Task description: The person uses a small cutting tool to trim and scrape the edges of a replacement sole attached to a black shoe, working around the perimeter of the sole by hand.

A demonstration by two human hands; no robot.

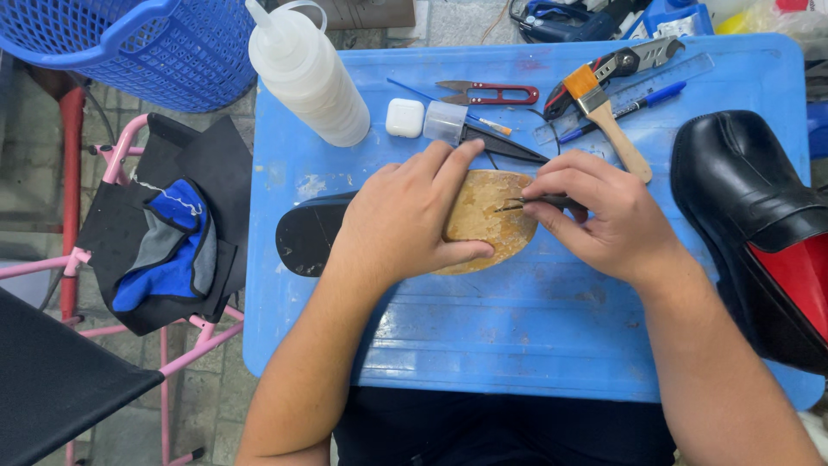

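The left hand point(405, 220) presses down on the tan, black-heeled shoe sole point(483, 220) on the blue plastic table point(517, 328); the right hand point(599, 216) pinches a thin dark metal tool point(530, 203) against it.

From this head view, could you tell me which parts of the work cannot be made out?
- Shoe sole: its middle is hidden under the left hand.
- Thin tool: its handle is buried in the right hand; the tip is too small to identify.
- Black shoe: cut off by the right edge.
- Blue basket: cut off by the top edge.
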